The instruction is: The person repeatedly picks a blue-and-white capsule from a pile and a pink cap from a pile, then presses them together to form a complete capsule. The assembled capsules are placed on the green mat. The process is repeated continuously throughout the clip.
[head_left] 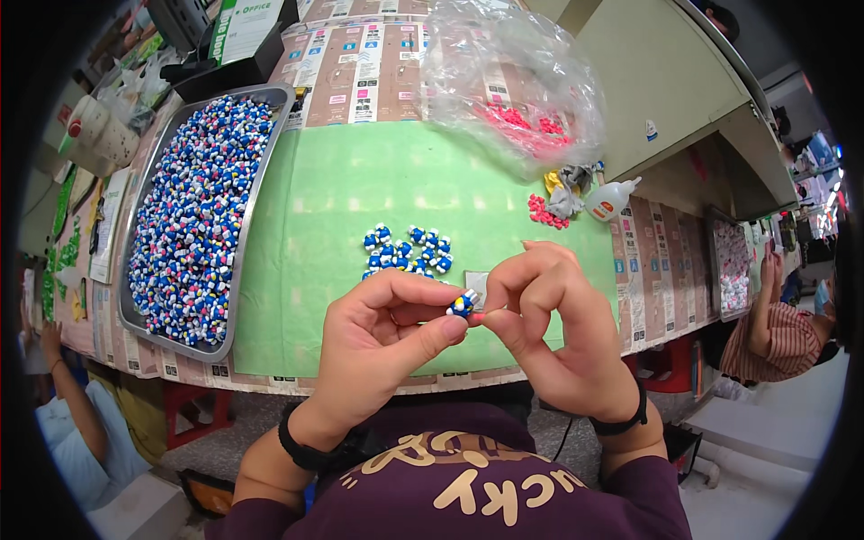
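Note:
Between thumb and fingertips, my left hand (382, 328) holds a tiny blue-and-white figurine (462, 304) with a yellow spot. My right hand (562, 324) is closed in a pinch on a small pink piece (477, 319), which is against or very near the figurine's lower right side; I cannot tell if they touch. Just beyond my hands, a group of similar blue-and-white figurines (406, 255) lies on the green sheet (342, 180). A small pale square pad (475, 283) is partly hidden by my fingers.
At left stands a metal tray (243, 243) heaped with figurines. A clear plastic bag (513, 81) holding pink pieces lies at the back right. Nearer are loose pink pieces (546, 212), grey and yellow scraps (565, 184) and a squeeze bottle (610, 200). Other people sit at both sides.

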Demonstrator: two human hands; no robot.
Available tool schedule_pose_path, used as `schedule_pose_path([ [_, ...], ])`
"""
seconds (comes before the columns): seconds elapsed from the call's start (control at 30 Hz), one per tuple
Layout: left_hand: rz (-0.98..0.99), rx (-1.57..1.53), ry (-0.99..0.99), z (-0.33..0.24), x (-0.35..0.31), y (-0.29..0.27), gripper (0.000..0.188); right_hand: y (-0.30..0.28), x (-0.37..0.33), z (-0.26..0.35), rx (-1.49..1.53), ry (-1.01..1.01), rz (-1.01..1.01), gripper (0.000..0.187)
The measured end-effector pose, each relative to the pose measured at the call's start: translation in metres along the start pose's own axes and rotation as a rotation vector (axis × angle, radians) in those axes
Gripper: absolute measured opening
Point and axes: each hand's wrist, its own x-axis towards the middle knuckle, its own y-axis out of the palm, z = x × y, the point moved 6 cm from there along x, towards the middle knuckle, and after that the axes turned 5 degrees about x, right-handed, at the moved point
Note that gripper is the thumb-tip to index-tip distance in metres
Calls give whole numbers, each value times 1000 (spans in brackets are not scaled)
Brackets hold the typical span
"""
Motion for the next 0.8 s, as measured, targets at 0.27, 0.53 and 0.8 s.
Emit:
schedule_pose_path([
  [0.27,-81,331,245,-13,-7,6,21,6,-2,4,-82,-39,-53,25],
  [0.53,-47,653,532,-33,-20,8,22,8,-1,-12,213,183,36,40],
  [0.8,-319,637,572,-55,-35,-70,23,-55,-14,-44,-5,147,-247,25],
])
